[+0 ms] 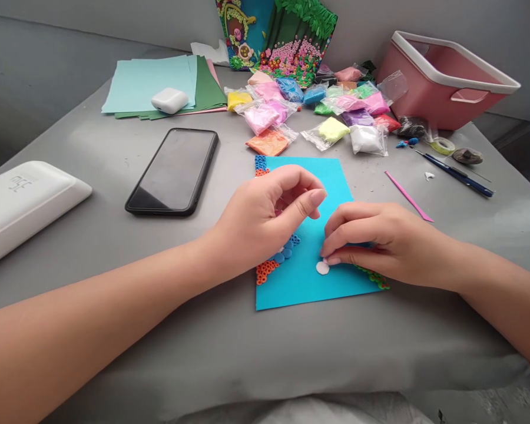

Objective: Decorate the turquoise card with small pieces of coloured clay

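A blue sheet (309, 288) lies on the table in front of me, with clusters of orange and blue clay rings (267, 272) along its left side and green ones (377, 278) at its lower right. One flat white clay disc (322, 268) rests on the sheet. Just above that disc, my right hand (371, 241) pinches a small bit of white clay at its fingertips. My left hand (278, 206) hovers over the sheet's left part, fingers curled and thumb against the index finger. Whatever those fingers may hold is hidden.
Several bags of coloured clay (269, 115) lie behind the sheet, near a pink basket (446, 82). A phone (174, 171), white power bank (30, 203) and earbud case (170, 100) sit left. On the right are a pink tool (408, 196) and dark blue tweezers (459, 175).
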A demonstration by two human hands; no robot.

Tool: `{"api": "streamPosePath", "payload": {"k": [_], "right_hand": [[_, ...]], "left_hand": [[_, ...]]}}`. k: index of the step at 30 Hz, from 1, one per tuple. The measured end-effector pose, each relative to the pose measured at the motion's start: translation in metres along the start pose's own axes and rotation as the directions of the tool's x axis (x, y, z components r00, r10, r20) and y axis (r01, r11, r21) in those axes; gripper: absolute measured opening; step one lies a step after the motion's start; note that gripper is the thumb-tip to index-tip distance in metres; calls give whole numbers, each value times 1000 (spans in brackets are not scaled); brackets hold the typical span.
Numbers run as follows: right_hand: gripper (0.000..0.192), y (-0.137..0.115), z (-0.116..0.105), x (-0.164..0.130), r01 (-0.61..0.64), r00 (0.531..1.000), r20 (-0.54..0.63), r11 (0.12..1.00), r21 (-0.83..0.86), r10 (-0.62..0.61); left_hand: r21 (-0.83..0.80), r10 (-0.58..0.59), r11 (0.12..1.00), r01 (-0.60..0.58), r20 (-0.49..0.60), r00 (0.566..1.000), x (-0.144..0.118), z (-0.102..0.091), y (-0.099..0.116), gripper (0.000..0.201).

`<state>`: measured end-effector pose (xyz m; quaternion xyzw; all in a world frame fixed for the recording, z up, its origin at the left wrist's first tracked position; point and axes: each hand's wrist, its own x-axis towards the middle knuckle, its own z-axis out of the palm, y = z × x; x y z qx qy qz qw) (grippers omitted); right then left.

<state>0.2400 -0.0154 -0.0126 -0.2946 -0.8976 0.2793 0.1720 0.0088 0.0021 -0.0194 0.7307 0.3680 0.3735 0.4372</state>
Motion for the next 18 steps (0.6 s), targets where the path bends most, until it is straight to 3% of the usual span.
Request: {"api": "streamPosePath", "payload": {"k": [4,6,8,11,13,18], "right_hand": [[16,0,0,1,30,1000,-4,999,21,-30],[17,-2,-1,2,-13,998,-66,1000,25,15],[15,-6,-2,3,-120,968,-220,993,15,121],[6,-14,-1,4,-183,869,-456,981,66,193],[16,-19,0,2,-109,863,-490,992,59,124],[24,-30,1,-7,28,904,-419,989,-146,-87]], "left_hand": [[46,30,998,-29,-20,999,0,0,-1,15],[68,58,996,-55,-35,998,0,0,-1,14],[27,30,999,-29,-47,998,0,-1,0,11],[-158,-97,983,93,-19,995,1,0,3,16],[-265,-146,953,151,38,989,0,1,6,21],[-393,-140,898,198,172,975,-5,2,15,25]]}}
